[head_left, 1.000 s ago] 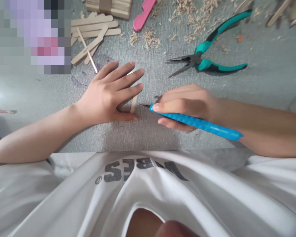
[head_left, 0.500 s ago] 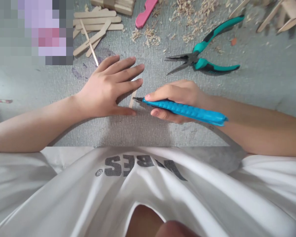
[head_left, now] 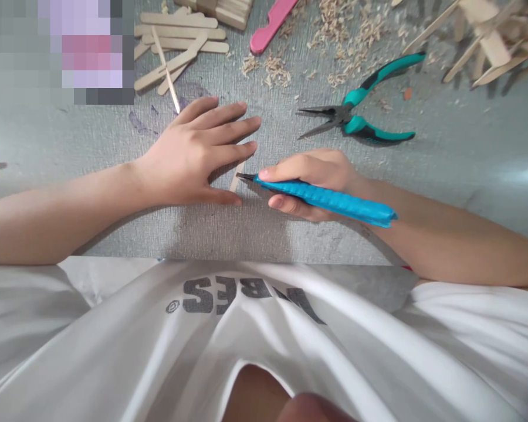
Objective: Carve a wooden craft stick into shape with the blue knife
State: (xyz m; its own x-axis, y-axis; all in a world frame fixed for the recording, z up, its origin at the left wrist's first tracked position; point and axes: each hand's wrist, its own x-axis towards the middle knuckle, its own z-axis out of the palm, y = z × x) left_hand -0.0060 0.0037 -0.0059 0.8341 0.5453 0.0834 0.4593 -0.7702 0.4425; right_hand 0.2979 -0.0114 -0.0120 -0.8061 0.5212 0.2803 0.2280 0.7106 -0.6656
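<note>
Blue cutter (head_left: 328, 199): pinched in your right hand (head_left: 323, 170); score with light strokes.
Wooden strip (head_left: 234, 184): pin it under your spread left hand (head_left: 198, 151), thumb (head_left: 224, 196) clear.

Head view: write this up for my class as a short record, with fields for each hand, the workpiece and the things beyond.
Left hand: palm down, fingers spread, on the grey textured table
Right hand: gripping a blue ridged cutter, dark blade out
Workpiece: thin pale wooden strip, partly hidden by the left hand; blade tip at it
Beyond: open teal-and-black pliers; flat round-ended wooden sticks; pale wood shavings
</note>
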